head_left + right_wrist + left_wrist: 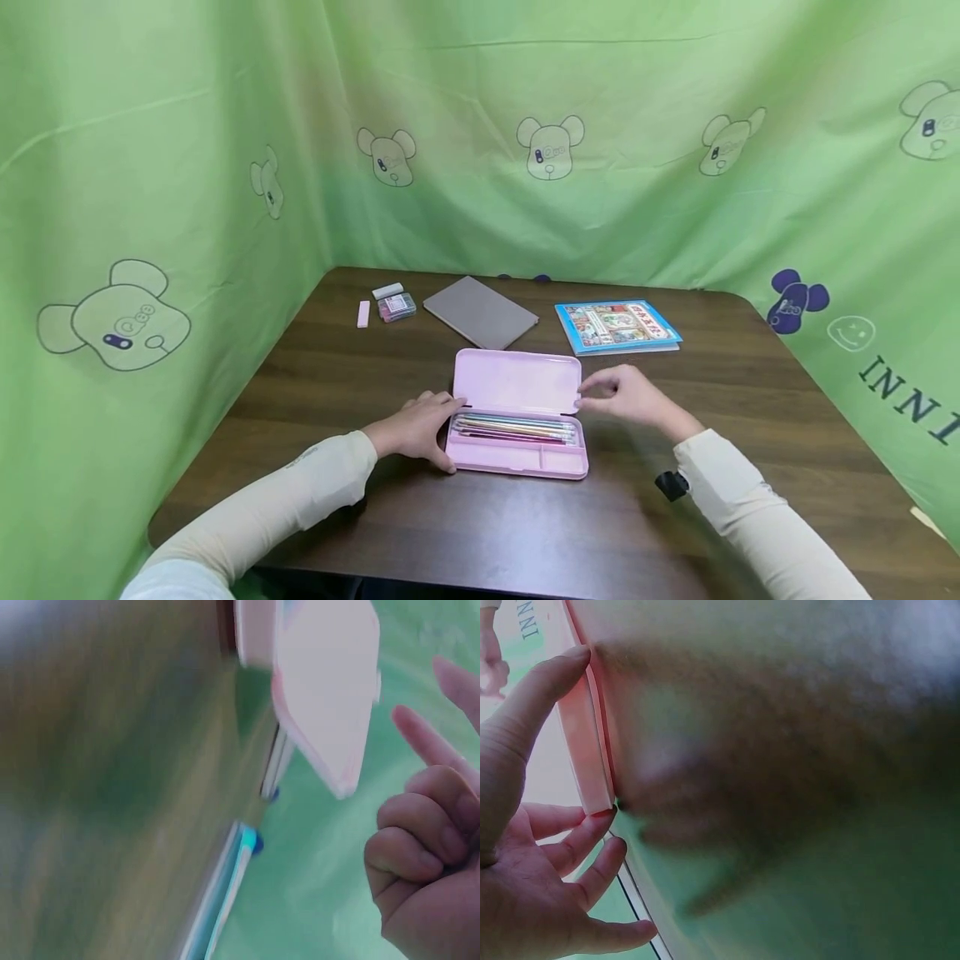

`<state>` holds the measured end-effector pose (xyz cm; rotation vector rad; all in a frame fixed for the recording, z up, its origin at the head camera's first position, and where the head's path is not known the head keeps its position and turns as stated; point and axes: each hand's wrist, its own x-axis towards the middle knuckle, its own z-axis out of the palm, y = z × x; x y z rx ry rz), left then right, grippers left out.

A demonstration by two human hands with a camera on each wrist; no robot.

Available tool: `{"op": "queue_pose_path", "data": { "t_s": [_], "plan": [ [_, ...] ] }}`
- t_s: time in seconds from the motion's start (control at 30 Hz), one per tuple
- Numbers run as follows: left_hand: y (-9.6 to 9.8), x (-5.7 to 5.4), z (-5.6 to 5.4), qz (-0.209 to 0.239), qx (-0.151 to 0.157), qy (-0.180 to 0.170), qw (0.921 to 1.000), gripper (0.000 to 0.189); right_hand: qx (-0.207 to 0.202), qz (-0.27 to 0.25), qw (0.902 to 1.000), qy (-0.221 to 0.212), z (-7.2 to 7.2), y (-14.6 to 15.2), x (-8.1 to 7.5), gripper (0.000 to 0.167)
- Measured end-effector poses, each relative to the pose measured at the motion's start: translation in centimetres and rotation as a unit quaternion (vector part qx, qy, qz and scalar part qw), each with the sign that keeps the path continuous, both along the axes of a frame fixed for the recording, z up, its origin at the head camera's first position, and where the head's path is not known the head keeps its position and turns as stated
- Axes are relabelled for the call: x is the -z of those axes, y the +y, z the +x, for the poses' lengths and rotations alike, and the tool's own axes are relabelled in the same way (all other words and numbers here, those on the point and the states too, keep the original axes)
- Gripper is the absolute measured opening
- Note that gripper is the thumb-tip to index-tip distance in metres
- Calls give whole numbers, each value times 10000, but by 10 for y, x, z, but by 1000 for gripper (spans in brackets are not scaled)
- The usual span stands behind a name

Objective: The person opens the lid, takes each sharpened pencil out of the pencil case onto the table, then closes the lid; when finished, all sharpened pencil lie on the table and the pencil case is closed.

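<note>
In the head view a pink pencil case [491, 457] lies open on the table, its lid [517, 379] raised at the back. Several pencils [517, 427] fill the rear compartment. My left hand [420, 427] grips the case's left end; the left wrist view shows the thumb on one edge of the case [583, 739] and fingertips at its other corner. Near the lid's right edge is my right hand [628, 396], thumb and index finger extended, the other fingers curled. In the right wrist view a gap shows between these fingertips and the lid [330, 682].
Behind the case lie a grey notebook [480, 312] and, to its right, a blue-bordered picture book [618, 325]. At the back left are a small clear box [397, 307], a white block [387, 291] and a pink strip [363, 314]. A green curtain [465, 208] hangs around the table.
</note>
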<state>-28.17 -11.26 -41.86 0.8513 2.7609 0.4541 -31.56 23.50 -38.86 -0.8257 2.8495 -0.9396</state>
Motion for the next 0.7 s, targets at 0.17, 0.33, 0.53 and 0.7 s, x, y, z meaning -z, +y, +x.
{"op": "queue_pose_path", "data": {
  "t_s": [0.17,0.33,0.53,0.7],
  "plan": [
    [0,0,0,-32,-25,-13,10000,97,-647,763,9945,-323,10,-19,11,27],
    [1,1,0,-11,-5,-29,10000,97,-798,1379,9866,-359,14,-29,19,19],
    [1,2,0,-57,-3,-23,10000,98,-828,1405,9854,-494,14,-32,20,15],
    [0,1,0,-26,-39,-77,10000,97,-979,1349,9846,-536,12,-31,24,25]
  ]
}}
